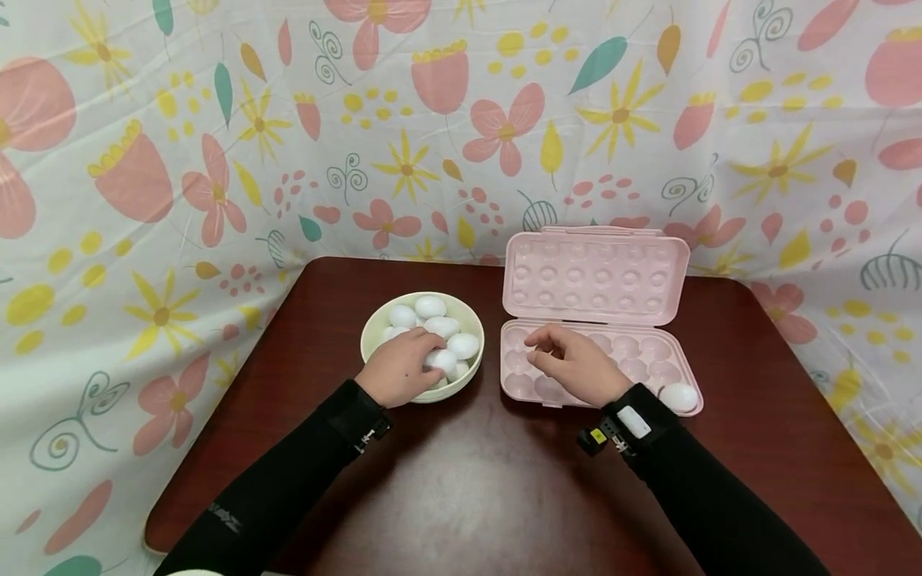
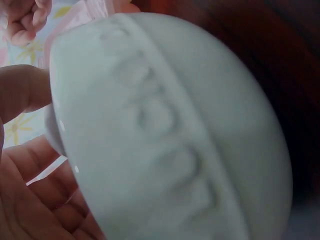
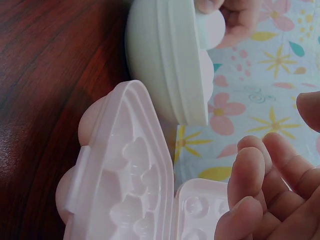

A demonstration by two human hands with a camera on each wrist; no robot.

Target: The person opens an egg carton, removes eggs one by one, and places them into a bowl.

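A pale bowl (image 1: 369, 340) full of white eggs (image 1: 430, 306) stands on the left. My left hand (image 1: 399, 370) reaches over its near rim and grips one egg (image 1: 441, 360) between thumb and fingers; the right wrist view shows that egg (image 3: 215, 29) at the bowl's mouth. To the right lies a pink egg carton (image 1: 596, 276) with its lid raised. One egg (image 1: 679, 397) sits in its near right corner cup. Over the carton's tray hovers my right hand (image 1: 576, 364), fingers loosely bent and holding nothing. It covers some of the cups.
Both things stand on a dark red-brown table (image 1: 432, 496). A floral cloth (image 1: 403, 120) hangs behind the table and along its sides. The carton's upright lid is at the back of its tray. A pale rim (image 1: 189, 572) shows at the bottom left edge.
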